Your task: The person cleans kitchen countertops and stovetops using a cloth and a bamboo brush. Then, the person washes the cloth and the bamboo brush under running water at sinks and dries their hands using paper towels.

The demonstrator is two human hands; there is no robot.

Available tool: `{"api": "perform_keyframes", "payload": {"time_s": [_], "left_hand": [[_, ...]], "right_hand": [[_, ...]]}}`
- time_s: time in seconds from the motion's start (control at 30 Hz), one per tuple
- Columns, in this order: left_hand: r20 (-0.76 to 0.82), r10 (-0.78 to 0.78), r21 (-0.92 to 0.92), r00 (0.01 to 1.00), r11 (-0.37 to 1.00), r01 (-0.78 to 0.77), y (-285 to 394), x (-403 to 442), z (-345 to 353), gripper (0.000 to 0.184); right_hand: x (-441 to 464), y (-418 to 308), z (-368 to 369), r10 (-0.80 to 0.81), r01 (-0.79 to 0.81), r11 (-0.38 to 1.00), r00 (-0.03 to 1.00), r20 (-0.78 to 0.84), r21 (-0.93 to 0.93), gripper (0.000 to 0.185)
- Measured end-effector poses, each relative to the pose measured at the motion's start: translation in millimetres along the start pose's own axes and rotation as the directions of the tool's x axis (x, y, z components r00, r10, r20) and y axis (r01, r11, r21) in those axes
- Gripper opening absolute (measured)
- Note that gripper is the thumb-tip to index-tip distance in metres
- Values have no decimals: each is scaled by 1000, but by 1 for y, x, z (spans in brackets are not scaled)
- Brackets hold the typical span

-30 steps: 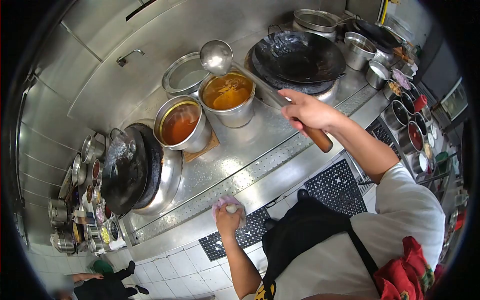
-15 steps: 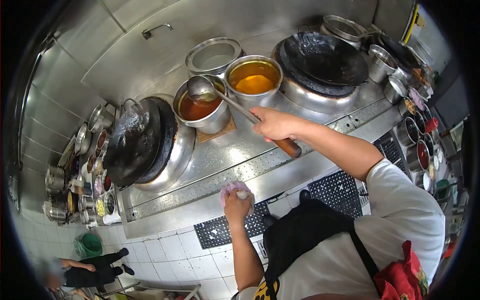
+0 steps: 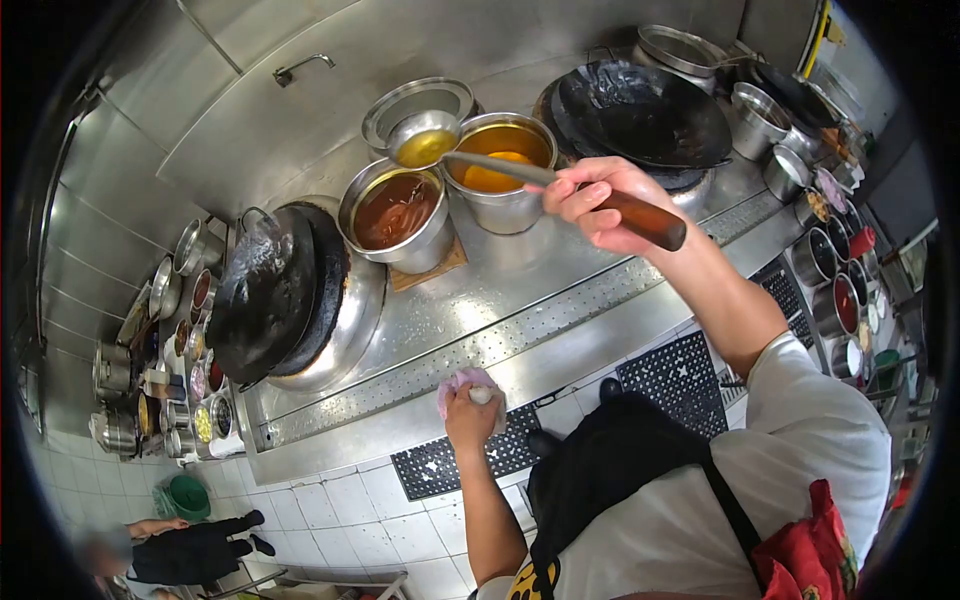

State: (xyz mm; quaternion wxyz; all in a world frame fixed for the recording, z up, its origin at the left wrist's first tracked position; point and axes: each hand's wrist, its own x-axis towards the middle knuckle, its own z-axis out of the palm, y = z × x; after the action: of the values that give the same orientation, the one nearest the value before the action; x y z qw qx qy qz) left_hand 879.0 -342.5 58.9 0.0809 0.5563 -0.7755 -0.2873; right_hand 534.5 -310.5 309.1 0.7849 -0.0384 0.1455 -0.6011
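My right hand [image 3: 610, 205] is closed around the wooden handle of a metal ladle [image 3: 500, 165]. Yellow liquid, apparently oil, lies in the ladle's bowl, which is held over the gap between several pots. Just below it stands a metal pot [image 3: 425, 245] of red-brown liquid. To its right is another metal pot [image 3: 505, 212] with golden liquid and an orange-yellow patch. A third pot [image 3: 372, 125] is partly hidden behind the bowl. My left hand [image 3: 467, 425] grips a pink and whitish cloth [image 3: 460, 382] at the front edge of the steel counter.
A black wok [image 3: 265, 290] sits tilted on the left burner, another wok [image 3: 645, 120] on the right one. A tap [image 3: 303, 70] juts from the back wall. Containers of ingredients line both sides. A person [image 3: 185, 550] is at lower left, near a green bin [image 3: 188, 497].
My right hand has lifted the ladle up out of the red-brown pot and moved it slightly right, with yellow liquid in its bowl. My left hand has stayed with the cloth.
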Motion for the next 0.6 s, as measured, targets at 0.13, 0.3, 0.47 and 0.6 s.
{"api": "perform_keyframes", "payload": {"time_s": [0.13,0.3,0.47,0.6], "left_hand": [[-20,-12,7,1000,1000,12,6,-2,-4,61],[42,-31,20,999,999,30,5,1,-6,63],[41,-48,33,998,998,47,12,1,-7,60],[5,-39,35,999,999,39,4,2,-1,65]], "right_hand": [[-28,-18,-1,-210,85,886,950,-233,-455,30],[-55,-37,-17,-391,-32,559,871,-298,-828,38],[-90,-55,-49,-425,-328,60,846,-322,-943,60],[-121,-58,-87,-559,-358,-596,828,51,-719,62]]}}
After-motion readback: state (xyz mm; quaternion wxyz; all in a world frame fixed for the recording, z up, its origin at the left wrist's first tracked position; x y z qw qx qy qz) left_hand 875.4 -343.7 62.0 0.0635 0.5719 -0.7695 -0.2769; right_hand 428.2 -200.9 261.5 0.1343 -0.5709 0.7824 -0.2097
